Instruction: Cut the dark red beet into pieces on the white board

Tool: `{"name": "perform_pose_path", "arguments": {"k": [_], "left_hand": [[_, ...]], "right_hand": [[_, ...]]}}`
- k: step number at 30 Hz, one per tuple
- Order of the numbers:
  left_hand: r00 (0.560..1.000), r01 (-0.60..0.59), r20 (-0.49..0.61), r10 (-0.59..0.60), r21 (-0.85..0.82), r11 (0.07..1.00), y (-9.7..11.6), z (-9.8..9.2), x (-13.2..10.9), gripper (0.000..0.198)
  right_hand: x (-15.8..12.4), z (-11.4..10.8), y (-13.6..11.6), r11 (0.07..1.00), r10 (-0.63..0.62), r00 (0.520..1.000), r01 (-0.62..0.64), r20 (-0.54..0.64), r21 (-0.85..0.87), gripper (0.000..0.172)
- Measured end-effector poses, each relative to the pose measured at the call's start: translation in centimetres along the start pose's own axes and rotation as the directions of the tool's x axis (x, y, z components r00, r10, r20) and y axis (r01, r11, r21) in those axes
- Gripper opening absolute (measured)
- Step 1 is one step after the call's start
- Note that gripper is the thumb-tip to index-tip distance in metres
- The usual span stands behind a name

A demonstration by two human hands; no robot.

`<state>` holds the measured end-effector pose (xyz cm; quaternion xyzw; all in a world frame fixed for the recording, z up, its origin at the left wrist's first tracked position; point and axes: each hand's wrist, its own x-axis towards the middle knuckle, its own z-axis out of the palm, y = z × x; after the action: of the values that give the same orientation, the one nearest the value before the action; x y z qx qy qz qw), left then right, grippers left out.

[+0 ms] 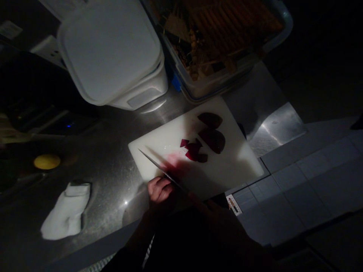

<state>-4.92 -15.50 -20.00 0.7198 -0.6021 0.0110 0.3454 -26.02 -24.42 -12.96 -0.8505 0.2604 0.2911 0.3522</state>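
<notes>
A white cutting board (pixel 227 166) lies on a steel counter and carries dark red beet pieces: two large halves (pixel 212 139) and several small cut wedges (pixel 194 151). A long knife (pixel 159 166) lies slanted over the board's near left corner, tip pointing up-left. My left hand (pixel 159 190) is at the board's near edge with its fingers curled in, right under the blade. What those fingers hold is hidden. My right hand (pixel 211 211) is in deep shadow at the knife's handle end, wrapped round it.
A lidded white tub (pixel 113 53) and a clear bin of brown scraps (pixel 224 41) stand behind the board. A white cloth (pixel 66 213) and a yellow round object (pixel 47 161) lie left on the steel counter (pixel 113 162). Tiled floor shows to the right.
</notes>
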Motion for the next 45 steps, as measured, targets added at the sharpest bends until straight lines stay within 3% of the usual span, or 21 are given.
{"name": "perform_pose_path", "arguments": {"k": [3, 8, 20, 29, 35, 41, 45], "left_hand": [[0.998, -0.050, -0.030, 0.052, 0.058, 0.997, 0.0, 0.1, -0.2, 0.006], [0.999, -0.040, -0.018, 0.043, 0.114, 0.993, 0.7, -0.1, 0.6, 0.008], [0.999, -0.036, 0.029, 0.032, 0.147, 0.988, 0.5, 0.1, 0.4, 0.010], [0.999, -0.026, 0.049, 0.021, 0.105, 0.994, 0.4, -0.1, 0.4, 0.010], [0.998, -0.005, 0.057, 0.000, 0.087, 0.996, 0.7, -0.2, 0.7, 0.011], [1.000, 0.000, -0.023, 0.000, -0.001, 1.000, 0.9, -0.2, 1.4, 0.013], [0.999, 0.008, 0.047, -0.010, 0.041, 0.999, 0.7, -0.2, 1.0, 0.012]], "right_hand": [[-1.2, 0.4, -0.1, 0.995, -0.015, 1.000, 0.013, -0.026, -0.102, 0.103], [-2.3, 0.8, -0.3, 0.987, -0.051, 0.994, 0.036, -0.093, -0.157, 0.111], [-2.1, 1.5, 0.0, 0.983, -0.144, 0.962, 0.111, -0.231, -0.149, 0.104], [-2.2, 0.5, -1.1, 0.986, -0.045, 0.976, 0.010, -0.211, -0.167, 0.106], [-2.1, 1.0, -0.7, 0.990, -0.078, 0.983, 0.057, -0.167, -0.130, 0.108], [-1.7, 1.1, -0.3, 0.992, -0.067, 0.993, 0.056, -0.102, -0.111, 0.108], [-1.6, 0.8, -0.5, 0.992, -0.050, 0.995, 0.041, -0.081, -0.118, 0.108]]}}
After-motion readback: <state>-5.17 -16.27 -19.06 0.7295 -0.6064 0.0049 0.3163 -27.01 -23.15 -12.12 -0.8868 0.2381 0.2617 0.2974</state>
